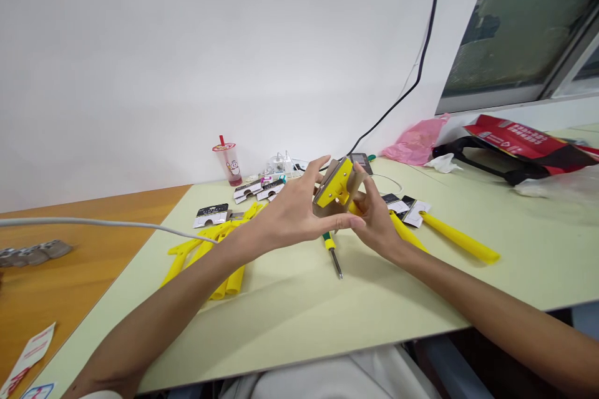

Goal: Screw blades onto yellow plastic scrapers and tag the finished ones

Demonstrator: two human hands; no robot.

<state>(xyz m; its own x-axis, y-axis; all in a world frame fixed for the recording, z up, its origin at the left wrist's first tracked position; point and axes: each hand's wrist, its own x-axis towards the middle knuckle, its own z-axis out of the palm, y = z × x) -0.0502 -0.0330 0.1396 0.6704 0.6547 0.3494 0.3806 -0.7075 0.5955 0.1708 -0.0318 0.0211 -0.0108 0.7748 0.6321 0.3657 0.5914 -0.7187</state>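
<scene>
A yellow scraper head (336,188) with a metal blade and screws is raised above the table between my hands. My right hand (378,219) grips it from the right, its thumb and fingers round the yellow body. Around its left side curves my left hand (292,209), thumb underneath and fingers at the blade's back, partly hidden. Just below lies a screwdriver (333,254) with a green and yellow handle. Several yellow scrapers (234,280) are piled beyond my left forearm. To the right rests a long yellow handle (461,237).
Black and white cards (211,215) lie at the back, near a cup with a red straw (228,165) and a power strip (279,165). At right are a pink bag (416,140) and a red package (528,140). A grey cable (107,224) crosses the left side.
</scene>
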